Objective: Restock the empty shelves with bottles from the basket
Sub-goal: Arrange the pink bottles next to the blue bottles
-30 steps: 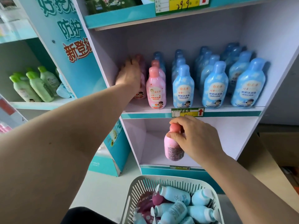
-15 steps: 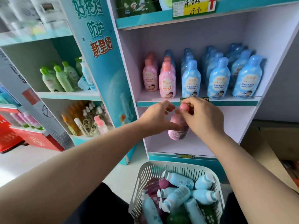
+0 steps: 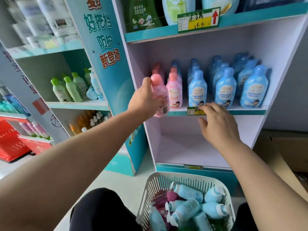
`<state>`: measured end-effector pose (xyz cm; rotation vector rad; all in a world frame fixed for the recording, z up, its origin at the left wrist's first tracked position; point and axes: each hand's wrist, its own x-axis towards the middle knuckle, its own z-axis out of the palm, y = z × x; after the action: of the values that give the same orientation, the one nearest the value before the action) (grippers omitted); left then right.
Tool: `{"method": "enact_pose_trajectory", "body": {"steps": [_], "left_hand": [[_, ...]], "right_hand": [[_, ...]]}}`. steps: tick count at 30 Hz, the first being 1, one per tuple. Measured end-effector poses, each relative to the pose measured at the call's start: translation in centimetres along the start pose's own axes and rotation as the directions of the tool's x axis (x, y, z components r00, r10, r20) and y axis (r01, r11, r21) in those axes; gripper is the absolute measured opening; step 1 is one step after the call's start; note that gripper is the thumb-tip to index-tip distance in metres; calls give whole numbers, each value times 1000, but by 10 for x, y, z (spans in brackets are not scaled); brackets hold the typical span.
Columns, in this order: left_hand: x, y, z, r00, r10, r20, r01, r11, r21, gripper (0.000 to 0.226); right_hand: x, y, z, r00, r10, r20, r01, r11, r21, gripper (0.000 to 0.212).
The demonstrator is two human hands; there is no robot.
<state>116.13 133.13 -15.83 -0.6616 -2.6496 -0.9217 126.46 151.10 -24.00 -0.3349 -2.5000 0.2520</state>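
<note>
My left hand (image 3: pixel 144 102) clamps the pink bottle (image 3: pixel 160 93), right hand (image 3: pixel 218 126) open-fingered; careless insertion may topple the neighbouring shelved bottle (image 3: pixel 175 94).

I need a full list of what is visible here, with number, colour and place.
Held pink plastic bottle: one, pink, left front of middle shelf.
Standing pink plastic bottles: several, pink, middle shelf, left.
Light blue plastic bottles: many, blue, middle shelf.
White slotted plastic basket: one, white, bottom centre, holding lying blue bottles.
Green plastic bottles: several, green, left shelving unit.
Left hand: one, gripping the held bottle.
Right hand: one, empty, by the shelf edge.
</note>
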Motion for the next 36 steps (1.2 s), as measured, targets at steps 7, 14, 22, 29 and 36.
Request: {"method": "enact_pose_trajectory", "body": {"steps": [7,14,22,29,36], "left_hand": [[43,-5,7,992,-108,-63,111,993,49,43],[66,-11,39,984,-175,26,172,981,89,45],[64,-14,33,996,-93,-17,95,980,174,68],[75,-4,22,993,120,-14,-106,919,380,67],[94,6,17,996,87,-20,-63,847,528,30]], "right_hand": [[12,-3,13,994,-23,105,22,1000,10,46],[17,5,17,979,-25,202,35,998,-44,64],[14,3,15,957,-9,290,23,999,-47,75],[13,2,15,952,-10,306,25,999,-47,77],[12,4,16,947,-10,321,31,998,-59,78]]}}
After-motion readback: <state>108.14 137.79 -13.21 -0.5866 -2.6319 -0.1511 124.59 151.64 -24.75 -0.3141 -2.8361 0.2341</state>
